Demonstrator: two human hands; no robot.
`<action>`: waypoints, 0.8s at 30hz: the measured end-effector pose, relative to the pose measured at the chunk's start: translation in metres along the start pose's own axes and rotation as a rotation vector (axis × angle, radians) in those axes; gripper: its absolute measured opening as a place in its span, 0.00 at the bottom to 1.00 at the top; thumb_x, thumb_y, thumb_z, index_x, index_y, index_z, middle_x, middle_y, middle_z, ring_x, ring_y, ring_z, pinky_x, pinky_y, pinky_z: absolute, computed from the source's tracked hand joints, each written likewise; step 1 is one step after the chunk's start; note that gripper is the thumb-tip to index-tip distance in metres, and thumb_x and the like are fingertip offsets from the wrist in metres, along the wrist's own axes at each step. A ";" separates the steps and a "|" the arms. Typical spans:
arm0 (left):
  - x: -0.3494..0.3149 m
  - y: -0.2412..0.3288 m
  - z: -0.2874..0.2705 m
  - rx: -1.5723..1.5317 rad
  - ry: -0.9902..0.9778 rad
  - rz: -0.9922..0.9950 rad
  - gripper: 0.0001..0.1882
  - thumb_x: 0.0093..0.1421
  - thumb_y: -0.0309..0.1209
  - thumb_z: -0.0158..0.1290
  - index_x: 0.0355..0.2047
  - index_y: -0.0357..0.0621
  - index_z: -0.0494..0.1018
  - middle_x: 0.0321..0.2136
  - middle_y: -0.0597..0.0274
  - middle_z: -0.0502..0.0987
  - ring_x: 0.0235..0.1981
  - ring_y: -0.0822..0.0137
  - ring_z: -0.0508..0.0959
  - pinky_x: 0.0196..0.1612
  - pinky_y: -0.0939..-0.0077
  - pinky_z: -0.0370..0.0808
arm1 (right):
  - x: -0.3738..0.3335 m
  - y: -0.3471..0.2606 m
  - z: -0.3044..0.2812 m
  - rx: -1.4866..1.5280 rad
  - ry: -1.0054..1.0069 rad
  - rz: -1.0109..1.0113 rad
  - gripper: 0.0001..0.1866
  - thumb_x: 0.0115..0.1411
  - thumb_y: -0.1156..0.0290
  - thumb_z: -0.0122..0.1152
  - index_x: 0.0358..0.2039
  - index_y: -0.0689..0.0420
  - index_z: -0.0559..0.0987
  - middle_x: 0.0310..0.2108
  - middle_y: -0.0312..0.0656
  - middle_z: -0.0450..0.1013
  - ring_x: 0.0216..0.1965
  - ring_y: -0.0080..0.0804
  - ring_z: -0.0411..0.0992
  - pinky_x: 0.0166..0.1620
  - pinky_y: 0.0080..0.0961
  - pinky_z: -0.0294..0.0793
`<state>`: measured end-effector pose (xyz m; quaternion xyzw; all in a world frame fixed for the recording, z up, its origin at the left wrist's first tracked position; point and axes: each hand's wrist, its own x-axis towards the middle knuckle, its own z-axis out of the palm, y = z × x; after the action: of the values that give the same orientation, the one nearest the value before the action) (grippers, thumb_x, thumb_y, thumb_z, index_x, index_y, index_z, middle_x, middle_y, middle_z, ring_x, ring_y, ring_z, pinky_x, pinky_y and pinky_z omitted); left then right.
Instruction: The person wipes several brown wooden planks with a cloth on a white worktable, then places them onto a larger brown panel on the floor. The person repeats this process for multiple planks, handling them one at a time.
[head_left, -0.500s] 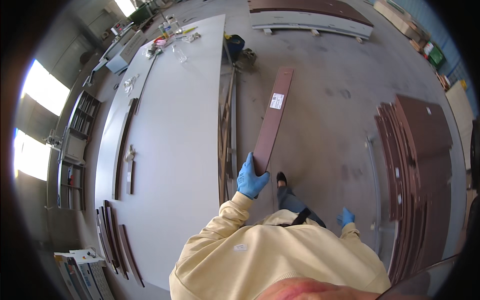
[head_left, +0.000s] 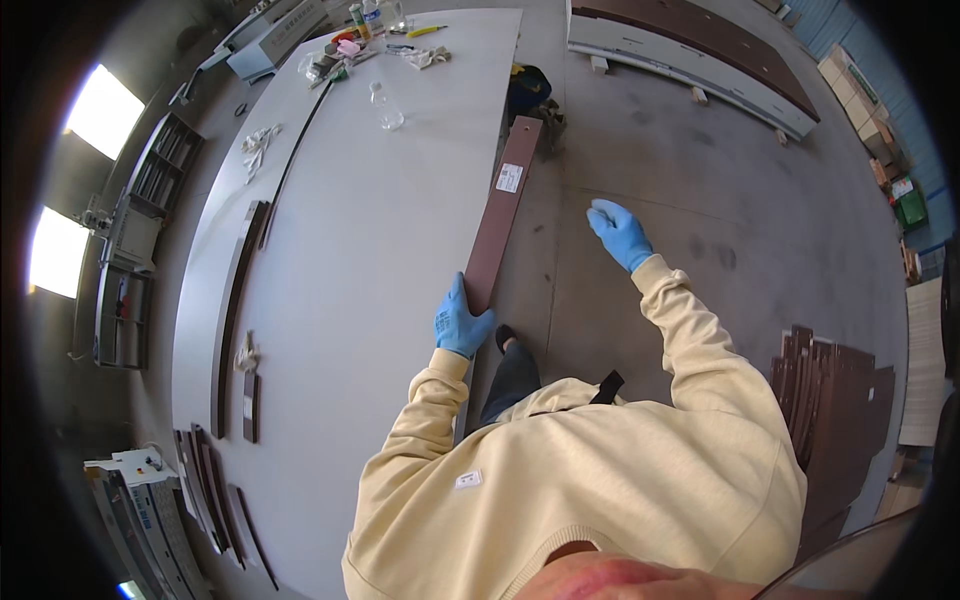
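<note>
My left hand (head_left: 463, 318), in a blue glove, grips the near end of a long dark-red board (head_left: 497, 225). The board slants away from me beside the right edge of the big grey table (head_left: 340, 250), with a white label (head_left: 510, 178) on its upper face. Held out over the floor to the right of the board is my right hand (head_left: 620, 235), also gloved in blue. Its fingers are drawn together, nothing shows in them, and it does not touch the board.
Dark strips (head_left: 233, 310) lie along the table's left side, more (head_left: 210, 490) at its near left corner. A clear plastic bottle (head_left: 385, 107) and crumpled gloves (head_left: 258, 148) are farther up. Stacked brown panels (head_left: 825, 410) stand at right; a panel stack (head_left: 700, 65) is at the far side.
My left hand has carried the board leftward to the table's edge. My right hand has risen from low beside my body and reaches forward. The view has shifted, and the stack at right appears lower.
</note>
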<state>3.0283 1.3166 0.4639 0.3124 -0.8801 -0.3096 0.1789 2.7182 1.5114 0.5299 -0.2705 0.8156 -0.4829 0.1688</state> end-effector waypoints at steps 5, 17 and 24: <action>0.123 -0.008 0.011 -0.025 -0.006 -0.048 0.48 0.50 0.38 0.64 0.70 0.33 0.59 0.50 0.35 0.78 0.48 0.37 0.80 0.51 0.47 0.78 | 0.151 -0.076 0.042 -0.040 -0.136 -0.208 0.26 0.68 0.60 0.64 0.60 0.64 0.78 0.57 0.52 0.80 0.55 0.40 0.80 0.59 0.32 0.79; 0.352 -0.044 0.054 0.080 -0.031 -0.097 0.50 0.50 0.37 0.66 0.71 0.33 0.58 0.49 0.39 0.79 0.48 0.40 0.79 0.52 0.49 0.77 | 0.545 -0.131 0.175 -0.479 -0.161 -1.006 0.15 0.58 0.68 0.60 0.45 0.55 0.79 0.49 0.45 0.77 0.51 0.47 0.77 0.53 0.44 0.77; 0.416 -0.037 0.066 0.082 -0.039 -0.282 0.51 0.49 0.37 0.66 0.72 0.36 0.58 0.50 0.41 0.78 0.49 0.41 0.78 0.53 0.49 0.76 | 0.754 -0.117 0.279 -0.895 -0.286 -0.987 0.31 0.60 0.58 0.62 0.65 0.44 0.75 0.70 0.43 0.64 0.70 0.44 0.63 0.66 0.45 0.65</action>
<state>2.7031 1.0475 0.4412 0.4338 -0.8427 -0.3016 0.1037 2.2999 0.8164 0.4896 -0.7157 0.6876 -0.0790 -0.0932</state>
